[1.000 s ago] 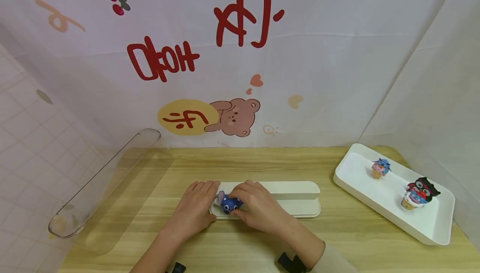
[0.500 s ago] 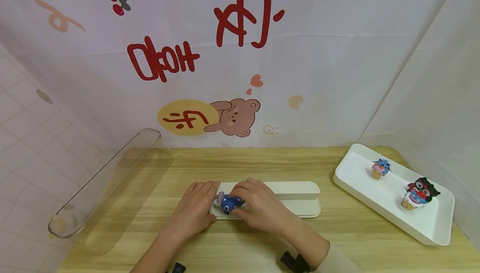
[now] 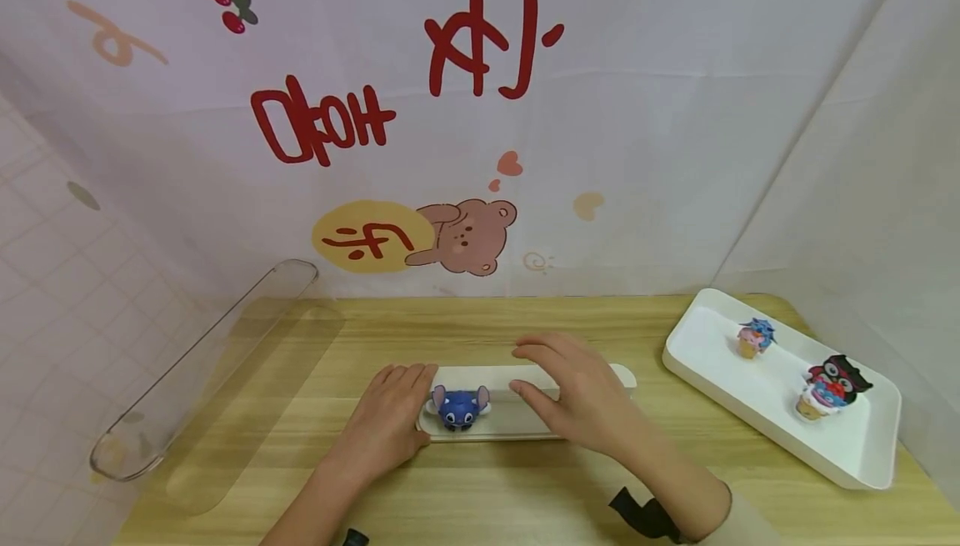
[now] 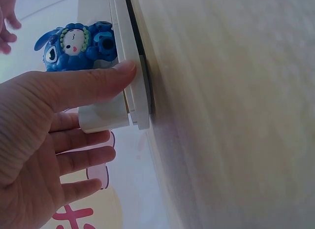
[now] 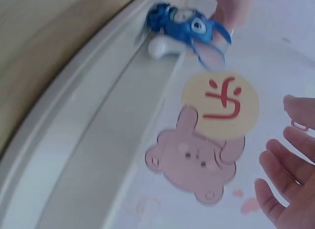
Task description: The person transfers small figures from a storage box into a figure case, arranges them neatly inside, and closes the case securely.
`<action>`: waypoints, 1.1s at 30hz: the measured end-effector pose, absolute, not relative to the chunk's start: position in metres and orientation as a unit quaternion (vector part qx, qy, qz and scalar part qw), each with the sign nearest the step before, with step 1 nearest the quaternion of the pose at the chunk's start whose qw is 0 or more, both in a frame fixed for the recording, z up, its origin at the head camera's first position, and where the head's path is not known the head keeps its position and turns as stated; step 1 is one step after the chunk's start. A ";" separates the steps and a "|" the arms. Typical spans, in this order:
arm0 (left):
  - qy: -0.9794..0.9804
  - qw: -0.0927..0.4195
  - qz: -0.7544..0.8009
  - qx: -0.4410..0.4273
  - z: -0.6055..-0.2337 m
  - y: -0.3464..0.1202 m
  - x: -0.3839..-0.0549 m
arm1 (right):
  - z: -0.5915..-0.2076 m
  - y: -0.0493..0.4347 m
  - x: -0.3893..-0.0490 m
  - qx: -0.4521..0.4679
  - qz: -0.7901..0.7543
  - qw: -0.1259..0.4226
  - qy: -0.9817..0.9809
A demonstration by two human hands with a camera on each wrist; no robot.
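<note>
A blue big-eared figurine (image 3: 459,409) stands at the left end of a long white stepped display stand (image 3: 525,417). The left wrist view shows the figurine's (image 4: 78,47) pale face framed by green beads. My left hand (image 3: 390,413) holds the stand's left end, thumb (image 4: 98,83) along the front edge and fingers around the end and back. To the right of the figurine, my right hand (image 3: 573,392) is off it, over the stand, fingers parted and loosely bent with nothing between them. In the right wrist view, white rounded material (image 5: 165,46) shows beside the figurine.
A white tray (image 3: 757,400) at the right bears a blue-haired cone figurine (image 3: 756,338) and an owl-hatted one (image 3: 832,388). At the left lies a long clear plastic cover (image 3: 202,388). A printed cloth (image 3: 637,137) hangs behind the wooden table (image 3: 390,496).
My right hand has let go of the blue figurine and moved right, its fingers spreading. The figurine now faces the front, fully in view. My left hand keeps its hold.
</note>
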State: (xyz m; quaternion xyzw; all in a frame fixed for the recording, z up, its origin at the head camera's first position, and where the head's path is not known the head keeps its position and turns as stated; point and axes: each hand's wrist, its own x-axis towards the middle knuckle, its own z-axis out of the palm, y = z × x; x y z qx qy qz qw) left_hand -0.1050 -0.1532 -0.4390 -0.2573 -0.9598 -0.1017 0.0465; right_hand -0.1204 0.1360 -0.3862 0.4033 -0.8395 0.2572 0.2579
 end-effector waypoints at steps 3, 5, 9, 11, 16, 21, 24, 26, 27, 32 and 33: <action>-0.960 0.048 -0.102 -0.257 -0.438 -0.154 -0.104 | -0.384 0.155 -0.121 0.392 0.275 0.279 -0.832; -0.960 0.047 -0.101 -0.256 -0.438 -0.154 -0.104 | -0.383 0.168 -0.121 0.382 0.286 0.291 -0.829; -0.960 0.046 -0.101 -0.256 -0.438 -0.153 -0.104 | -0.383 0.197 -0.119 0.345 0.286 0.311 -0.839; -0.961 0.045 -0.101 -0.255 -0.437 -0.153 -0.104 | -0.382 0.210 -0.118 0.328 0.275 0.318 -0.846; -0.962 0.034 -0.101 -0.250 -0.437 -0.153 -0.104 | -0.379 0.239 -0.116 0.308 0.263 0.333 -0.852; -0.963 0.028 -0.102 -0.247 -0.437 -0.153 -0.104 | -0.383 0.267 -0.113 0.274 0.262 0.352 -0.856; -0.963 0.028 -0.102 -0.247 -0.437 -0.153 -0.104 | -0.387 0.285 -0.111 0.253 0.262 0.368 -0.856; -0.963 0.028 -0.103 -0.247 -0.438 -0.153 -0.104 | -0.390 0.297 -0.109 0.237 0.260 0.376 -0.857; -0.963 0.028 -0.103 -0.247 -0.438 -0.153 -0.104 | -0.391 0.303 -0.108 0.230 0.259 0.383 -0.857; -0.963 0.031 -0.100 -0.248 -0.438 -0.153 -0.104 | -0.395 0.331 -0.103 0.189 0.245 0.394 -0.865; -0.963 0.032 -0.099 -0.248 -0.439 -0.153 -0.104 | -0.395 0.336 -0.101 0.181 0.243 0.392 -0.869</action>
